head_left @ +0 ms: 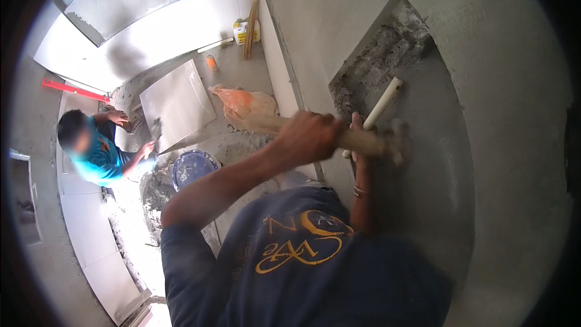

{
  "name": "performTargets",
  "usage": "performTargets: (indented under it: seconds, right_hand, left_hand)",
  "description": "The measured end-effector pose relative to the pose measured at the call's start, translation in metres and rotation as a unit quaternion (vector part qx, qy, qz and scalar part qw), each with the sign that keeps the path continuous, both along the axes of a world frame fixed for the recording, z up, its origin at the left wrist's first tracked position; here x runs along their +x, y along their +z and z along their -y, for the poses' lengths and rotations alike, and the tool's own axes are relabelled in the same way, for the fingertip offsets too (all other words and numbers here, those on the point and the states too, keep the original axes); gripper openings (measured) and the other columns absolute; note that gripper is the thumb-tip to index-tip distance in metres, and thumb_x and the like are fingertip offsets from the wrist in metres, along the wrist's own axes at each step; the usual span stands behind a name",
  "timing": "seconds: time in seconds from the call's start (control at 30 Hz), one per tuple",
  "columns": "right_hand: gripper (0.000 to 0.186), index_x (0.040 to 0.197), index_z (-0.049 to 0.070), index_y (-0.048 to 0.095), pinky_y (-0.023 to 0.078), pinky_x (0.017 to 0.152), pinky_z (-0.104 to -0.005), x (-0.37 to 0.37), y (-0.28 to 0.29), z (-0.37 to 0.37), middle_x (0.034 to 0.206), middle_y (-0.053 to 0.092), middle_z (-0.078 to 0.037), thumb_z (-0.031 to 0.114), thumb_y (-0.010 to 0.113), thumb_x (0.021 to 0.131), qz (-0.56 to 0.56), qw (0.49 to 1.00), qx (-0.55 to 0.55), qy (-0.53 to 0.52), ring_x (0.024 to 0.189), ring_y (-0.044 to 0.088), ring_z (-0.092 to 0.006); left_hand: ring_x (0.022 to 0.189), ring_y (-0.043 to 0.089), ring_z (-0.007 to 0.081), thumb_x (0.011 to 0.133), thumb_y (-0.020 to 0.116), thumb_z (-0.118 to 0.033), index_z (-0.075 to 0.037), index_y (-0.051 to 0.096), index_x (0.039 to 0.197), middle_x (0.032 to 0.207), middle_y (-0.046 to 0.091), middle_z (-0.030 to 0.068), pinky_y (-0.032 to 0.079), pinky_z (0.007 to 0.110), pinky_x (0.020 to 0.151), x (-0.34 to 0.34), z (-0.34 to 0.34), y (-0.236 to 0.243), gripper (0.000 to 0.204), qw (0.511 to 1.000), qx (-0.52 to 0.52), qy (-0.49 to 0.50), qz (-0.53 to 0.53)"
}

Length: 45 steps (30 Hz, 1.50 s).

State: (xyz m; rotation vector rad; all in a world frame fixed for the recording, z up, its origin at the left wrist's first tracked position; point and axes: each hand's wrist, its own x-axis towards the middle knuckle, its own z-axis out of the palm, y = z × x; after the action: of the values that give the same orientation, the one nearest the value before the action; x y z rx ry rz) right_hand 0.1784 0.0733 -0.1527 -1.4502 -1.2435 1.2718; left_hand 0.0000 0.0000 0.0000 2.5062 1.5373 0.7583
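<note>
Navy T-shirt [339,278] with yellow lettering, worn by the person; nearest the camera.

Grey plastered wall [514,145], on the right; in it, an angular, rough-edged recess [393,42] with broken grey material along its upper part.

Co-worker in a teal shirt [100,148], crouching at far left.

Square, pale grey tile [178,103], tilted, in front of the co-worker.

Straight red bar [75,89], behind the co-worker.

Round blue container [192,169], its top smeared grey, below the tile.

Translucent orange-and-white plastic bag [245,103], right of the tile.

Hammer with thick, pale brown handle [358,141]: held level before the recess, its head blurred at the right end.

Cylindrical cream rod [382,106]: slanting, its upper end over the recess, its lower end beneath the hammer handle.

Left hand [308,137]: fist closed firmly round the hammer handle, which extends past both sides of it.

Right hand [362,165]: at the cream rod, fingers alongside it, the middle hidden by the hammer handle; how tightly it closes cannot be told.

Thin pale bracelet [361,192]: on the right wrist.
</note>
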Motion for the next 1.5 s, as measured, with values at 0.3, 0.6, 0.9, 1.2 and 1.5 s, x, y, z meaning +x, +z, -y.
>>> performTargets:
  seconds: [0.3,0.6,0.9,1.2,1.5]
  right_hand:
    - [0.038,0.064,0.010,0.051,0.035,0.044,-0.0280,-0.005,0.041,0.004,0.056,0.048,0.004,0.032,0.058,0.094,-0.064,0.992,-0.101,-0.033,0.048,0.044,-0.0089]
    - [0.039,0.062,0.013,0.045,0.030,0.042,-0.0269,-0.006,0.044,-0.032,0.053,0.042,0.004,0.031,0.057,0.094,-0.081,0.988,-0.119,-0.051,0.044,0.038,-0.0082]
    - [0.041,0.060,0.015,0.040,0.026,0.039,-0.0257,-0.016,0.041,-0.055,0.049,0.036,0.004,0.029,0.057,0.095,0.045,0.984,-0.036,-0.167,0.040,0.032,-0.0074]
    - [0.047,0.059,0.019,0.031,0.019,0.040,-0.0268,0.021,0.017,-0.076,0.048,0.024,0.006,0.037,0.058,0.094,-0.151,0.981,-0.090,0.078,0.040,0.021,-0.0074]
    - [0.046,0.062,0.018,0.032,0.017,0.040,-0.0248,0.043,0.000,-0.091,0.054,0.022,0.005,0.038,0.058,0.094,-0.188,0.972,-0.096,0.101,0.044,0.020,-0.0057]
  left_hand:
    - [0.066,0.064,0.0311,0.069,0.067,-0.015,-0.007,0.061,0.088,0.075,0.065,0.0137,0.049,0.041,0.057,0.012,-0.031,-0.008,0.022,0.991,-0.090,0.091,0.039]
    - [0.068,0.065,0.0298,0.066,0.073,-0.018,-0.007,0.058,0.091,0.072,0.061,0.0073,0.052,0.043,0.060,0.016,-0.066,-0.002,0.031,0.971,0.148,-0.091,0.165]
    - [0.070,0.066,0.0296,0.072,0.070,-0.016,-0.008,0.060,0.091,0.079,0.065,0.0106,0.052,0.042,0.061,0.020,-0.041,-0.054,0.023,0.993,-0.060,0.016,0.104]
    - [0.075,0.067,0.0320,0.073,0.067,-0.019,-0.004,0.061,0.087,0.078,0.066,0.0135,0.051,0.044,0.067,0.002,0.128,-0.142,0.021,0.919,-0.229,0.290,0.137]
    - [0.085,0.067,0.0326,0.077,0.062,-0.024,-0.005,0.070,0.097,0.090,0.069,0.0171,0.052,0.044,0.076,0.009,0.281,-0.249,0.028,0.606,-0.513,0.579,0.187]
